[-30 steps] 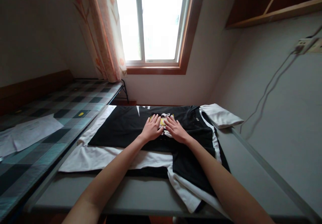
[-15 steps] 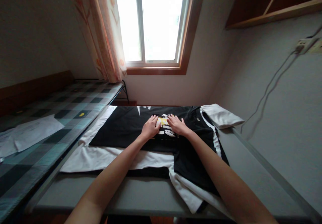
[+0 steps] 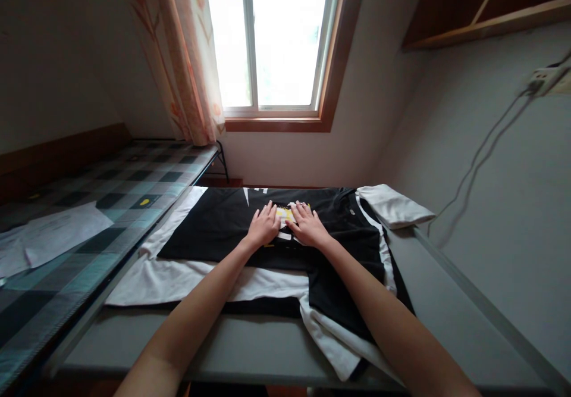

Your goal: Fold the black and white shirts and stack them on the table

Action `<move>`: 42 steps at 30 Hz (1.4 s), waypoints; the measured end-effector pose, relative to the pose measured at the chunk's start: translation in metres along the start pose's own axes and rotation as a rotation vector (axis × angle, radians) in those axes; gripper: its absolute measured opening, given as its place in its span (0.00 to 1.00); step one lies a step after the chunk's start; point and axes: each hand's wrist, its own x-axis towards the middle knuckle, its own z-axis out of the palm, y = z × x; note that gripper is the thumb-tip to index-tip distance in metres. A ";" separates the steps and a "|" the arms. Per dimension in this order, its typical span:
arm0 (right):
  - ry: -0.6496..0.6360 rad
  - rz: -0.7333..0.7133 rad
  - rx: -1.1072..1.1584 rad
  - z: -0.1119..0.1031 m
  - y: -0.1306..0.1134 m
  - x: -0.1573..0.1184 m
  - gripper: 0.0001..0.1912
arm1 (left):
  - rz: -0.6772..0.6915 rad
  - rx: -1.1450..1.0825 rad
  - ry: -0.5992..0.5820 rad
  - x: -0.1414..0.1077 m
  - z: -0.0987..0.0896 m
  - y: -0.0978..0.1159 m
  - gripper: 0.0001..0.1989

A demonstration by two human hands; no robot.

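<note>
A black T-shirt [image 3: 200, 224] with a white and yellow print lies flat over a white garment [image 3: 178, 278], with more black cloth under that. My left hand [image 3: 264, 224] rests palm down on the black shirt at the left side of the print, fingers extended. Flat on the right part of the print is my right hand [image 3: 307, 224], its fingers also spread. The two hands are close together with part of the print showing between them. A white sleeve [image 3: 395, 205] sticks out at the far right, and another [image 3: 332, 340] hangs toward the front edge.
The clothes lie on a grey table [image 3: 250, 346]. To the left is a bed with a checked cover [image 3: 165, 177] and white papers [image 3: 66, 230]. Behind are a curtain [image 3: 185, 58] and a window [image 3: 285, 40]. A cable [image 3: 479, 153] hangs from a wall socket [image 3: 542, 78] at the right.
My right hand has shifted slightly left and down over the print. My left hand has moved slightly left. The black cloth near the collar at the right reaches a little farther toward the front.
</note>
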 end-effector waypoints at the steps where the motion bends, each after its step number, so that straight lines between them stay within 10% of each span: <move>1: 0.005 0.003 0.004 0.000 0.000 0.000 0.37 | -0.001 -0.004 -0.004 0.000 0.000 0.000 0.28; 8: 0.136 0.008 0.037 -0.003 -0.004 -0.010 0.32 | -0.037 -0.068 0.028 0.000 0.000 0.001 0.28; 15: 0.239 0.413 -0.019 -0.022 0.001 -0.022 0.28 | -0.342 -0.137 0.249 0.001 -0.003 -0.005 0.22; 26: 0.076 0.473 0.134 -0.023 0.012 -0.017 0.27 | -0.185 -0.233 0.189 0.002 -0.001 -0.011 0.22; 35: 0.175 0.423 0.747 -0.022 0.013 -0.008 0.21 | -0.206 -0.250 0.213 0.004 -0.001 -0.014 0.20; 42: 0.011 0.330 1.200 -0.036 0.019 -0.017 0.36 | -0.138 -0.195 0.147 0.006 0.000 -0.019 0.25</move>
